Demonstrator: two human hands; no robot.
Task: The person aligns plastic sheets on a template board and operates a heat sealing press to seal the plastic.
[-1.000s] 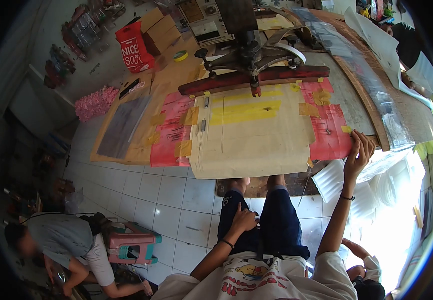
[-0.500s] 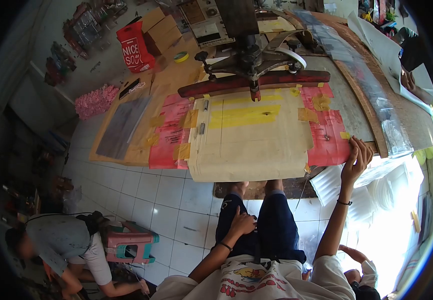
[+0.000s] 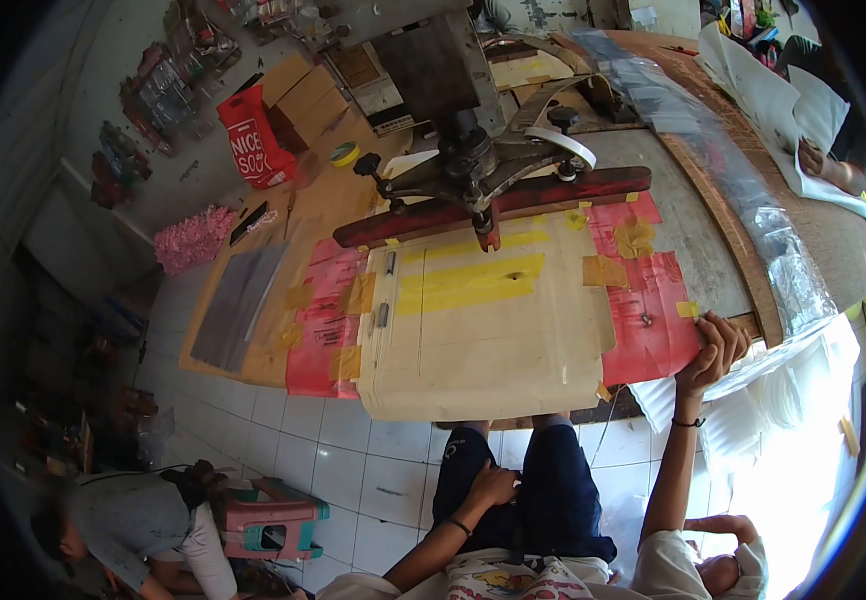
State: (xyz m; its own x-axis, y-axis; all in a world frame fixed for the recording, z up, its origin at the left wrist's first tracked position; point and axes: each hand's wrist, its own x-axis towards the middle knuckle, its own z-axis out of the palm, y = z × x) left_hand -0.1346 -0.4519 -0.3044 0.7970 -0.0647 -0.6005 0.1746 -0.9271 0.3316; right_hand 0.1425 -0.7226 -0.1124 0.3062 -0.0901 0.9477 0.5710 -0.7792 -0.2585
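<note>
My left hand (image 3: pixel 496 484) lies loosely across my lap over the dark shorts (image 3: pixel 551 480), holding nothing. At the table's front right corner my right hand (image 3: pixel 715 352) has its fingers curled over the edge, beside a red sheet (image 3: pixel 651 320). Between the red sheets lies a large cream sheet (image 3: pixel 483 345) with yellow tape strips (image 3: pixel 473 283) on it; its front edge hangs over the table edge. Above its back part stands a machine head (image 3: pixel 468 165) with a long red-stained bar (image 3: pixel 553 190).
A red bag (image 3: pixel 255 138), cardboard box (image 3: pixel 303 100) and tape roll (image 3: pixel 344 154) are at the back left. A grey sheet (image 3: pixel 240 305) lies left. Clear plastic (image 3: pixel 791 255) runs along the right. One person crouches by a stool (image 3: pixel 271 518); others are at the right.
The view has tilted and shifted, so the table sits lower in it. My right hand's fingers have curled more at the table corner. My left hand stays on my lap.
</note>
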